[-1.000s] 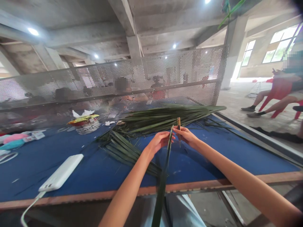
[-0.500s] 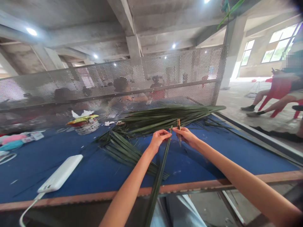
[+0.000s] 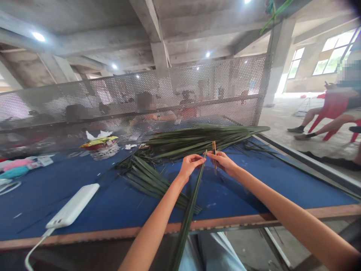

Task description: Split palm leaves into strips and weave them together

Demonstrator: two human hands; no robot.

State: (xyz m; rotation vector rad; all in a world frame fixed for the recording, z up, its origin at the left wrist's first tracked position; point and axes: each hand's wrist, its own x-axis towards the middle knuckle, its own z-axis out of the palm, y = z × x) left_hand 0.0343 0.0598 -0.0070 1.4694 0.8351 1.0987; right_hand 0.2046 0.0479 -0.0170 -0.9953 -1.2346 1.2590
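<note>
Between the thumb and fingers of my left hand is the tip of a long green leaf. The leaf slants down towards me and passes over the table's front edge, out of the picture. Close by on the right, my right hand is closed around a small knife with a yellowish-brown handle, its blade end pointing down. The right fingertips are at the leaf's tip; whether they pinch it, I cannot tell. Behind both hands lies a heap of long green leaves, and cut leaf strips spread out to the left.
A white power bank with a cable lies on the blue tabletop. Further back stands a basket with a yellow packet. A perforated metal screen rises behind the table. A person sits on a red chair at right.
Almost nothing differs. The view has shifted very slightly; both hands keep the same grip on the leaf and the knife.
</note>
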